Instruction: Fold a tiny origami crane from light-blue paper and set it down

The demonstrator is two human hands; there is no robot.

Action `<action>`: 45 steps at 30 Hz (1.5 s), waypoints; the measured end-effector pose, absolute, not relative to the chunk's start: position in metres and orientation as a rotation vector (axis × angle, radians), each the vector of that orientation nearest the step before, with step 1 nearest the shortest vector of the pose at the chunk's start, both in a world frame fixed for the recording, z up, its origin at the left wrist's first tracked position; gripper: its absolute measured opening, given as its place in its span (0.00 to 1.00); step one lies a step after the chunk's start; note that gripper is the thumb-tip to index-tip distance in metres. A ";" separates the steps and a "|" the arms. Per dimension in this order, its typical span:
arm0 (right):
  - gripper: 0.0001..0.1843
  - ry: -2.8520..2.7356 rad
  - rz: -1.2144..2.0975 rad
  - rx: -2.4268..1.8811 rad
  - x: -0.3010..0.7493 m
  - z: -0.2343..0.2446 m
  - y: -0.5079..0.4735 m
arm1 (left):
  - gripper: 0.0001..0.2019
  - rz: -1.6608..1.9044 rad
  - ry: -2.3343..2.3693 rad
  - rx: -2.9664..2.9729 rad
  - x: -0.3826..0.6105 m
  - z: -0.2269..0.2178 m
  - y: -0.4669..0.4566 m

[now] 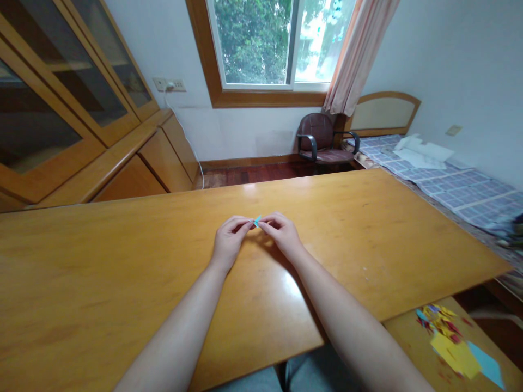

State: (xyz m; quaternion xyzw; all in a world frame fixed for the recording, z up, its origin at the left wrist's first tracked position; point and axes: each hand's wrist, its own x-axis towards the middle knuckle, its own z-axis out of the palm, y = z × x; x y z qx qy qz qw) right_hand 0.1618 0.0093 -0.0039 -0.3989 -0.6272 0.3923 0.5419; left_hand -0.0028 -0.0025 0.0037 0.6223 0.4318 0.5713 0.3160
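A small piece of folded light-blue paper (257, 221) is held between my two hands, a little above the wooden table (143, 272). My left hand (232, 239) pinches its left side between thumb and fingertips. On the other side, my right hand (283, 234) grips the paper the same way, thumb toward me. The fingertips of both hands almost meet and cover much of the paper, so its full folded shape cannot be made out.
A lower surface (402, 326) at the bottom right bears a pile of small colourful folded papers (439, 321), yellow sheets (455, 354) and a light-blue sheet (486, 363). Cabinets (122, 174) line the left. An office chair (322, 139) and a bed (461, 185) stand beyond the table.
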 end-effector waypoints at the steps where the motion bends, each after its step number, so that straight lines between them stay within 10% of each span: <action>1: 0.08 -1.503 0.916 -0.946 0.162 -0.004 0.009 | 0.05 1.503 1.146 1.640 -0.003 0.003 -0.002; 45: 0.08 -1.811 0.674 -0.926 0.178 0.005 0.012 | 0.08 1.396 1.188 1.549 -0.006 -0.001 0.003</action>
